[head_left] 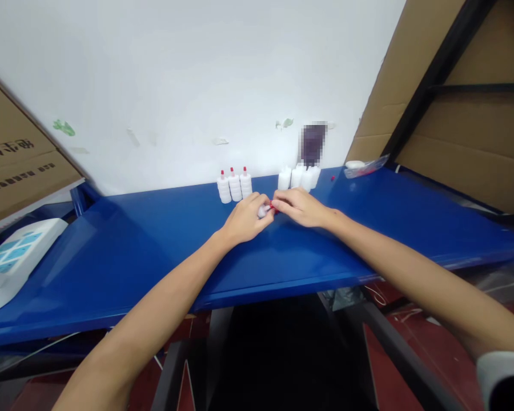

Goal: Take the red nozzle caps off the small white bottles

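Note:
My left hand is wrapped round a white bottle, tilted with its tip toward my right hand. The fingers of my right hand are pinched at a small red cap at that tip. Behind my left hand, three white bottles with red tips stand upright in a row. Several white bottles without visible red tips stand behind my right hand. Most of the held bottle is hidden by my fingers.
On the blue table, a small red piece lies right of the bottles, near a clear plastic bag. A white device with blue panels is at the left. A white wall rises behind; cardboard stands on both sides.

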{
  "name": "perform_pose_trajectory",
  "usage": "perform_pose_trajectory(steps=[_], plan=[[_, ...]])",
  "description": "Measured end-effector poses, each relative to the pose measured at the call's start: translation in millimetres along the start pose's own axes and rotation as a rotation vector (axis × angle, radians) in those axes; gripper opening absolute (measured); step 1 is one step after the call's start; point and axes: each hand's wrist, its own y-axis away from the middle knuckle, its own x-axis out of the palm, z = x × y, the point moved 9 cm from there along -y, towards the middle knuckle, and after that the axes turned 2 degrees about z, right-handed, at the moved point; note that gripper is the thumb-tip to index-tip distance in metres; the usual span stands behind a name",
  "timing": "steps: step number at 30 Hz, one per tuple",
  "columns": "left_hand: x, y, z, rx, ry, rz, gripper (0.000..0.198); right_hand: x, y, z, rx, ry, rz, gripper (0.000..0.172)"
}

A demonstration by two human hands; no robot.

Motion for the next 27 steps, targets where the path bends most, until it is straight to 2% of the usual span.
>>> perform_pose_trajectory(steps=[5,11,17,20,23,27], plan=[[-0.1,0,0,0.02,0.004,-0.005,0.009,5,-1,9,-0.039,-0.051,0.013,0.031],[8.5,1,3,-0.029,0.018,0.101,0.011,11,-2,12,-0.046,-0.004,0.083,0.028],[5.2,1,-2,0.077,-0.048,0.102,0.019,8,-4,15,-0.062,0.002,0.091,0.029],[2.6,3,0,0.103,-0.127,0.112,0.03,-6,-3,5,-0.015,-0.029,0.021,0.033],[-1.3,4,5,0.077,-0.113,0.092,0.032,-20,1,-9,0.031,-0.025,-0.024,0.034],[2.4,4,8,0.061,-0.122,0.117,0.029,-17,4,-26,0.118,0.081,0.066,0.018]])
